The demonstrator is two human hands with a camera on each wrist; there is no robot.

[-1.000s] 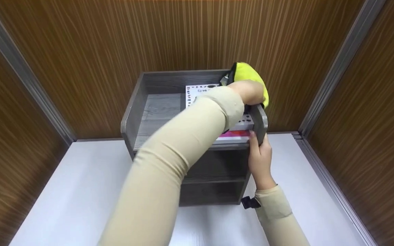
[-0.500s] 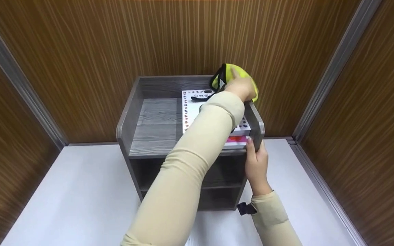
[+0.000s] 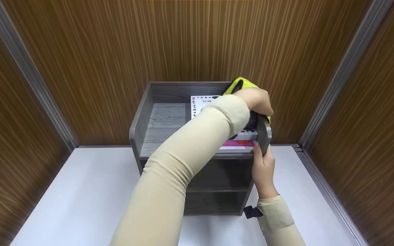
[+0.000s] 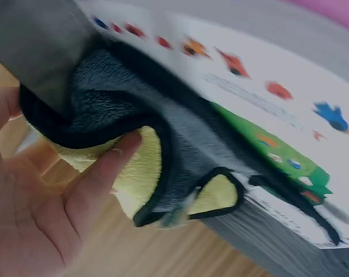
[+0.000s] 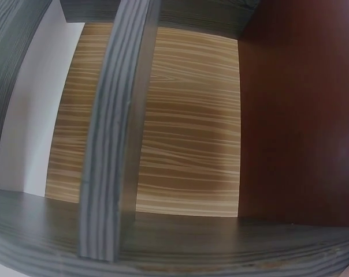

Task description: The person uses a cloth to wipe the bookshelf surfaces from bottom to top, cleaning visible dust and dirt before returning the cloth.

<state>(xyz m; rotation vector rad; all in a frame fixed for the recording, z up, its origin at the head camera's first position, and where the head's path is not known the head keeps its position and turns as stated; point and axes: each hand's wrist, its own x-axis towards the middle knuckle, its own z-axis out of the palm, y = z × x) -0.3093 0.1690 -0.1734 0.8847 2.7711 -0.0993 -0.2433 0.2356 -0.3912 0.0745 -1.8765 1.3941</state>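
Observation:
A yellow and dark grey towel [image 3: 249, 83] with black edging hangs over the right side panel [image 3: 264, 130] of a grey wooden shelf [image 3: 168, 116]. My left hand [image 3: 258, 99], reaching across from the left, holds the towel against the panel's top. In the left wrist view its fingers [image 4: 102, 167] press the yellow face, while the grey face lies on the panel's inner side. Lower down, my right hand [image 3: 263, 172] grips the front of that panel, its thumb on the near edge. The right wrist view shows mostly the shelf's compartments.
On the shelf's top, at the right, a white book [image 3: 197, 104] with a printed border lies over a pink-edged one [image 3: 239, 143]. The shelf stands on a white surface [image 3: 94, 191]. Wood-grain walls [image 3: 115, 41] enclose the back and sides.
My left hand goes back along the panel, then returns nearer its front, and the towel folds differently over the edge. My right hand keeps its grip. The head view shifts slightly.

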